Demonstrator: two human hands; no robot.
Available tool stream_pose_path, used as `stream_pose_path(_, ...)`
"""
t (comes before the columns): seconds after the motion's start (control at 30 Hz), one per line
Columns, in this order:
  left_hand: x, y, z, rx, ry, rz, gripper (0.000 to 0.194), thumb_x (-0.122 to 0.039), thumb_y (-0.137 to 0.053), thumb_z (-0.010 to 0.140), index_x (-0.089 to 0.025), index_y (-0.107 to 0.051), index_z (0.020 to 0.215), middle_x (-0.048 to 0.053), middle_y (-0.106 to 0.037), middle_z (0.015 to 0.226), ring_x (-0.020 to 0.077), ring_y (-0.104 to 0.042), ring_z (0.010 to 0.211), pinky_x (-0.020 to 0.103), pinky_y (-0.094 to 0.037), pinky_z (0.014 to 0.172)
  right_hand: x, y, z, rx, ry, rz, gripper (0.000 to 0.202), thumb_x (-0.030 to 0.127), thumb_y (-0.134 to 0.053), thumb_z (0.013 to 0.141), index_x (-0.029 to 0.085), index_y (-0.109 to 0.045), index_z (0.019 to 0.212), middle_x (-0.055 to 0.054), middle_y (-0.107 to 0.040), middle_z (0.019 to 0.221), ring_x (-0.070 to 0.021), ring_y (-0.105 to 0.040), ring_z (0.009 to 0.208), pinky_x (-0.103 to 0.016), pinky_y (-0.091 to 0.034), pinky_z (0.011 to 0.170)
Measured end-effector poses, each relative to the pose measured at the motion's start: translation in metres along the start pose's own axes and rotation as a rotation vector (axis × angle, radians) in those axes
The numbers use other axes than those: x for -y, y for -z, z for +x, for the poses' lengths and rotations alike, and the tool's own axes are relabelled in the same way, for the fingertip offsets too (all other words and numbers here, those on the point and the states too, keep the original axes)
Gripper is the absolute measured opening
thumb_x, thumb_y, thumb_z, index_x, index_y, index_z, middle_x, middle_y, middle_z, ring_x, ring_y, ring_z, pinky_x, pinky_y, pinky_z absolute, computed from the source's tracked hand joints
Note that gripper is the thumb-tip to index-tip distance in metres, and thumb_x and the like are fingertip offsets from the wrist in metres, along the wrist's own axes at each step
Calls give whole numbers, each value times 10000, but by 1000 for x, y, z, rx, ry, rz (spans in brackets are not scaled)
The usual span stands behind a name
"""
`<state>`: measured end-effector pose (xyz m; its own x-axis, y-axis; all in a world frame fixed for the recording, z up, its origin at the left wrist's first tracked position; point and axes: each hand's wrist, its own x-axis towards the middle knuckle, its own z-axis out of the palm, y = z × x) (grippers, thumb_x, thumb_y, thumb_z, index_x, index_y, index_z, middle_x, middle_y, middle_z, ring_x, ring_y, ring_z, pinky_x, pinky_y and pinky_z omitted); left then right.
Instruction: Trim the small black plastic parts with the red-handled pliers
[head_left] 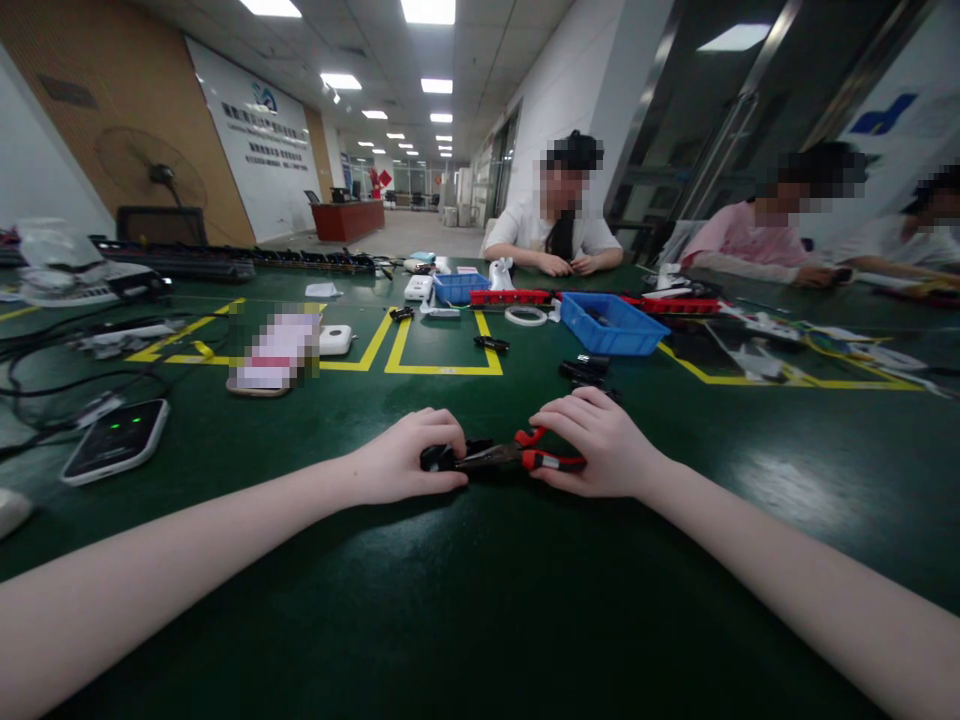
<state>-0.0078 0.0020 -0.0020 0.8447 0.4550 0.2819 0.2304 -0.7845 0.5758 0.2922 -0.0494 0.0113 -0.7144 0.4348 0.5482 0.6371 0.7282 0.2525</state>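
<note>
Red-handled pliers are in my right hand, whose fingers are wrapped round the handles. Their metal jaws point left and reach a small black part. My left hand pinches this black part between thumb and fingers, just above the green table. How far the jaws close on the part is too dark to tell. Beyond my right hand lie several black pieces, and another black piece rests near a yellow tape line.
A blue bin stands behind my right hand, a smaller blue bin farther back. Phones and black cables lie at the left, beside a white box. Several people sit across the table, one person facing me.
</note>
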Motion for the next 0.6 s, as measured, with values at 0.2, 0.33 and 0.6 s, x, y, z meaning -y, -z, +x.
stream_pose_path(0.2, 0, 1, 0, 7, 6, -3, 152, -320, -698, 889, -192, -637, 944, 54, -622, 1098, 235, -585, 1049, 382, -461, 938, -3, 1, -2, 34, -25, 21, 383, 483, -658, 862, 166, -643, 1077, -111, -736, 973, -248, -685, 858, -429, -457, 837)
stream_pose_path(0.33, -1, 1, 0, 9, 7, -4, 154, -321, -700, 885, -193, -639, 947, 54, -625, 1103, 236, -586, 1054, 382, -461, 939, -4, 1, -2, 26, -29, 24, 392, 478, -667, 854, 167, -640, 1091, -114, -737, 983, -253, -688, 867, -440, -458, 847)
stream_pose_path(0.6, -2, 1, 0, 8, 25, -3, 141, -317, -688, 889, -192, -645, 937, 58, -627, 1118, 240, -587, 1059, 392, -467, 942, -3, 1, -3, 4, -51, 31, 451, 468, -686, 831, 182, -644, 1178, -119, -737, 1027, -275, -688, 913, -489, -451, 913)
